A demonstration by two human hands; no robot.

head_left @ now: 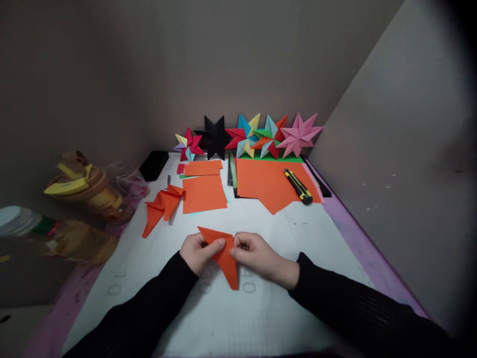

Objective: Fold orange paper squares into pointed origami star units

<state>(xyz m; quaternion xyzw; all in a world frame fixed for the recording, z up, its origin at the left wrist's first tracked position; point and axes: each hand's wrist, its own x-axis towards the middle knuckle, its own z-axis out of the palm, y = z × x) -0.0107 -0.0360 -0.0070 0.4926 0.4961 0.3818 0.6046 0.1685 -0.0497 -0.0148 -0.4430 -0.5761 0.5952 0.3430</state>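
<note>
Both hands pinch a folded orange paper piece (225,253) over the white cutting mat (261,308). My left hand (197,251) grips its left side with the thumb on top. My right hand (253,253) holds its right edge with the fingers curled. The piece has a point up to the left and another pointing down. Several folded orange units (162,206) lie to the left on the mat. Flat orange sheets (204,193) and a larger orange sheet (270,184) lie beyond the hands.
Several finished paper stars (246,135) lean against the back wall. A yellow-and-black utility knife (298,186) rests on the large orange sheet. A black phone (153,165) lies at the back left. Bottles and a bag (80,191) stand to the left, walls close in on the right.
</note>
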